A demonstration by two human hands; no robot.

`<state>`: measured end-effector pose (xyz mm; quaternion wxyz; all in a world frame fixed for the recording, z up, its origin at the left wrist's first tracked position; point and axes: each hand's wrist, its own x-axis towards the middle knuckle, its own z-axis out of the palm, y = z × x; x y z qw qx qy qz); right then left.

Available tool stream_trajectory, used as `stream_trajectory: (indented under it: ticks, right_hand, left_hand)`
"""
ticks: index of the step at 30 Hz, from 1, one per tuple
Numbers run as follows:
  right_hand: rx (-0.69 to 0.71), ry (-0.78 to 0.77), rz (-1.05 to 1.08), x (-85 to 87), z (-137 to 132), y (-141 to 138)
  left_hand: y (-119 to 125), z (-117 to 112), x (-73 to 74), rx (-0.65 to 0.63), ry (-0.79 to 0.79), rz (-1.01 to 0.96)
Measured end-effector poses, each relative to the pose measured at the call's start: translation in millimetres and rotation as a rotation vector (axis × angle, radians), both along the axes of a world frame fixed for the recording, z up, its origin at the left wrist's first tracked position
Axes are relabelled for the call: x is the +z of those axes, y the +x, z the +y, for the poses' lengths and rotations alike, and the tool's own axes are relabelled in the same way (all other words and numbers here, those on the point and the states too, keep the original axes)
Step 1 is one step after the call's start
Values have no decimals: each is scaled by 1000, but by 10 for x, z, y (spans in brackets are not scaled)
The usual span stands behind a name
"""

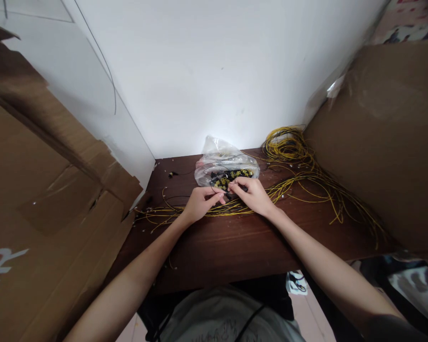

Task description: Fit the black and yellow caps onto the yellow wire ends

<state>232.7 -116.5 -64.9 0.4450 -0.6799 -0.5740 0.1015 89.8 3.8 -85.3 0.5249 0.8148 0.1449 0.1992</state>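
Observation:
My left hand (200, 202) and my right hand (251, 194) meet over a dark wooden table (235, 242). Both have their fingers pinched together around a thin dark wire and a small part that I cannot make out. Right behind the fingertips lies a clear plastic bag (224, 164) holding several small black and yellow pieces. A strand of thin yellow wires (231, 210) runs across the table under both hands.
A large tangle of yellow wires (288, 145) lies at the back right and trails along a big cardboard box (385, 142). Flattened cardboard (43, 199) leans at the left. A white wall closes the back. Small bits lie scattered on the table's left part.

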Motion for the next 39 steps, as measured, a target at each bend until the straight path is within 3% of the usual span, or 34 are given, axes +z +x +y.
stream_trajectory:
  ticks: [14, 39]
  right_hand:
    - [6, -22, 114, -21, -4, 8]
    - [-138, -11, 137, -54, 3, 48]
  left_hand:
    - [2, -6, 12, 1, -27, -5]
    - [-8, 1, 12, 7, 19, 2]
